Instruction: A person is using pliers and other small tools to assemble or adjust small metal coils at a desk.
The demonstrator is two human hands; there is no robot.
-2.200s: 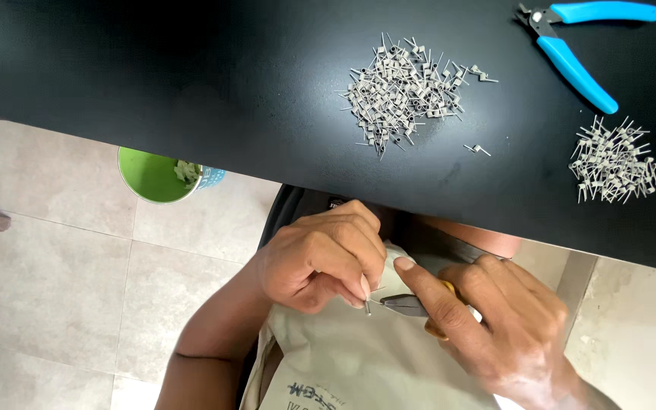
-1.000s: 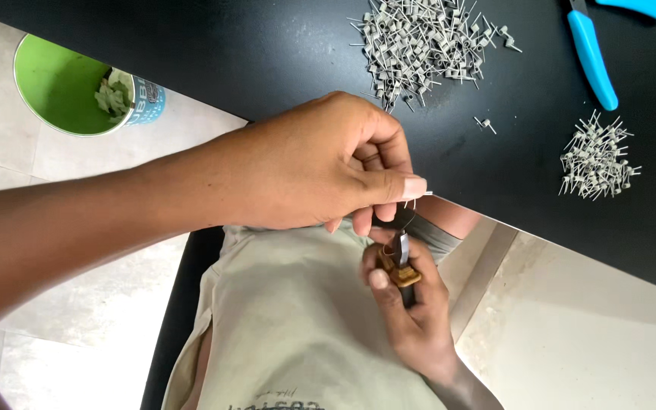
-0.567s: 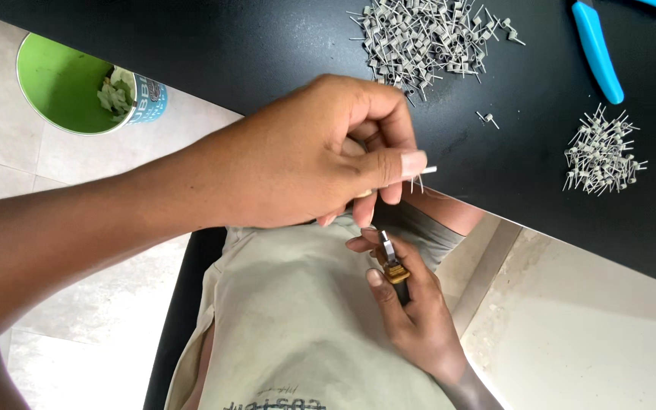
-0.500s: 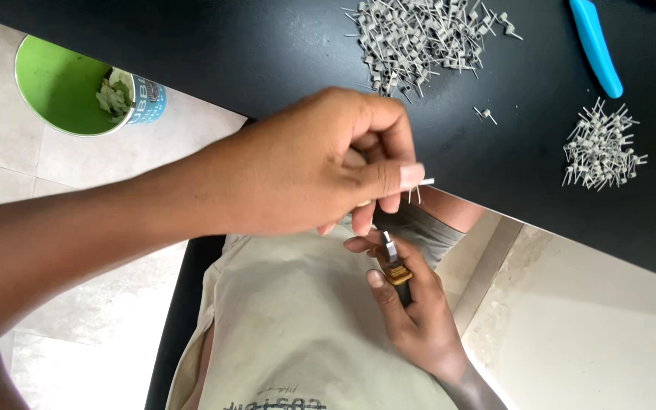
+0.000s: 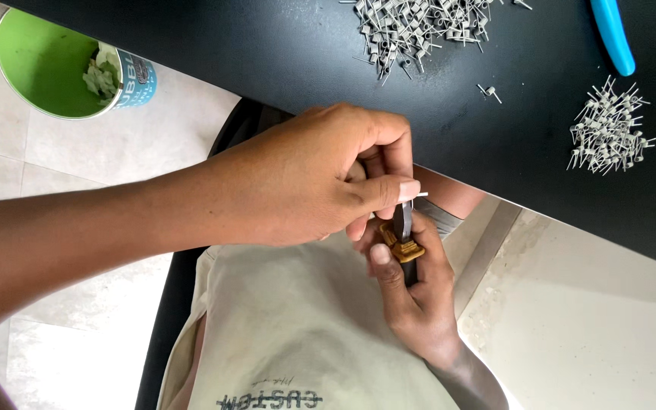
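Note:
My left hand [image 5: 313, 182] pinches a tiny metal wire coil [image 5: 419, 194] between thumb and fingers, just below the edge of the black table [image 5: 267, 53]. Directly beneath it, my right hand [image 5: 411, 292] grips a small dark tool with a yellow-brown collar [image 5: 404, 244], its tip pointing up at the left fingertips. Both hands hover over my lap. On the table lie a large pile of coils [image 5: 415, 26] at the top and a smaller pile of coils [image 5: 607, 130] to the right.
Blue-handled cutters [image 5: 613, 34] lie on the table at the top right. A green cup [image 5: 47, 64] with scraps in it stands on the tiled floor at the upper left. Two stray coils [image 5: 489, 93] rest between the piles.
The hands came up from the lap toward the table edge. The left hand closed over the tool's tip with a coil in its fingers; in the last second it barely shifted.

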